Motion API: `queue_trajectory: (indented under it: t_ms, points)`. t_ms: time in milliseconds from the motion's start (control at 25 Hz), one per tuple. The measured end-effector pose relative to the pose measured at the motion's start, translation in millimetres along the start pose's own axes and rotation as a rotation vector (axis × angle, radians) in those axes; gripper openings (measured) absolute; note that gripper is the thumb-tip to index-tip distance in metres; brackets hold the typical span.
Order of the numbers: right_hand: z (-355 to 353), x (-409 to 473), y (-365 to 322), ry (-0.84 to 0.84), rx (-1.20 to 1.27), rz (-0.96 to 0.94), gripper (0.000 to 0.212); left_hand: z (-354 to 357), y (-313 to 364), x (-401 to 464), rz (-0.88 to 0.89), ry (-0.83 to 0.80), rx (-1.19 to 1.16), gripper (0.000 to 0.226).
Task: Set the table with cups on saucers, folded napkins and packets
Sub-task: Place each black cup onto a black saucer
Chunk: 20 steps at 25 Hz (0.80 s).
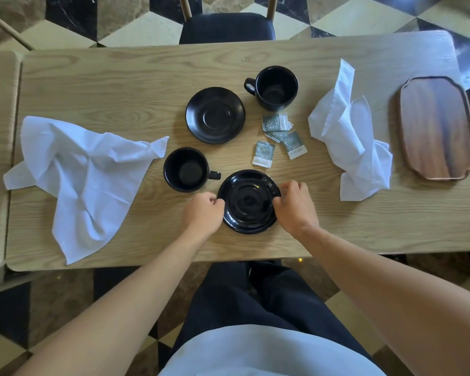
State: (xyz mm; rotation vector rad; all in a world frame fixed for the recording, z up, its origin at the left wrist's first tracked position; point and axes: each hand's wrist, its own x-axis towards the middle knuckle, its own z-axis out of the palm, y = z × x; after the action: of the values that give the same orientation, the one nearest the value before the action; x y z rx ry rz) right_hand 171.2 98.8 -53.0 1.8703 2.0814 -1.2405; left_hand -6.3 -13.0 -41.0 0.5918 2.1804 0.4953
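Person seen from head cam: two bare forearms, white top, dark trousers.

Left hand (pixel 203 210) and right hand (pixel 296 206) both bare, no rings, watch or gloves visible; fingers short-nailed as far as can be told. Forearms uncovered from lower corners of the frame up to the wrists, no sleeve edge in view. Plain white top (pixel 272 351) fills bottom centre, smooth fabric, no print or buttons showing. Dark navy-black trousers (pixel 255 294) above it at lower centre, soft folds, no visible pockets or seams.
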Motion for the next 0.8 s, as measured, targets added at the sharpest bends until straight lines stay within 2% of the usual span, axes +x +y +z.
queue_trajectory:
  t_ms: [40,120,280,440,560,680,800]
  points:
    - [-3.8,4.9,-5.3,0.000,-0.013,0.003,0.039,-5.7,0.3,1.3,0.084,0.043,0.102,0.022]
    - [-12.3,17.2,-20.5,0.012,-0.011,-0.016,0.040,-22.7,5.6,8.4,0.177,0.085,0.094,0.026]
    - [-21.4,42.9,-57.9,0.067,-0.064,-0.087,0.037,-65.2,26.9,47.8,0.151,0.111,-0.093,0.021]
    - [-19.4,70.3,-99.9,0.065,-0.069,-0.111,0.025,-100.6,46.0,97.9,0.170,0.184,-0.032,0.012]
    - [-12.4,101.0,-120.9,0.023,-0.091,-0.094,0.012,-109.6,55.9,135.4,0.111,0.203,-0.015,0.012]
    - [-3.0,130.4,-133.4,0.018,-0.087,-0.084,0.028,-109.7,60.1,166.0,0.062,0.198,0.034,0.012]
    - [5.4,151.5,-138.1,0.011,-0.001,-0.040,0.044,-105.2,63.9,185.5,-0.025,0.139,-0.056,0.027]
